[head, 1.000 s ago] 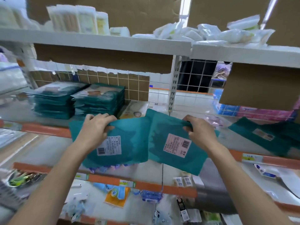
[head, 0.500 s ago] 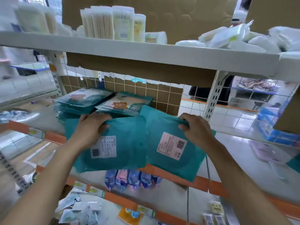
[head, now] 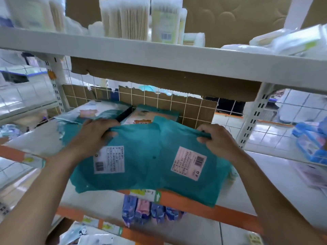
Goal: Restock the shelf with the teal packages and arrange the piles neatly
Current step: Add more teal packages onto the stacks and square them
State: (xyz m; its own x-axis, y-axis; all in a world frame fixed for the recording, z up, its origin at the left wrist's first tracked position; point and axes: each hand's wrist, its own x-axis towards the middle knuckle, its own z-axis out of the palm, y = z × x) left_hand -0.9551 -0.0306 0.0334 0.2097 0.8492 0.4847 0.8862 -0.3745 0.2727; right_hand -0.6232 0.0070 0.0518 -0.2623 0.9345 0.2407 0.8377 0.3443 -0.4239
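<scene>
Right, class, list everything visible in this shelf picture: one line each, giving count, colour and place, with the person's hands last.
flat teal plastic packages with barcode labels: two showing, teal, held side by side over the middle shelf's front edge
piles of teal packages: two, teal, back of that shelf
cream cotton swab packs: several, cream, top shelf
brown cardboard sheet: one, brown, under the top shelf
small blue and pink sachets: several, below the orange shelf edge
left hand: one, grip on the left package's top edge
right hand: one, grip on the right package's top edge
</scene>
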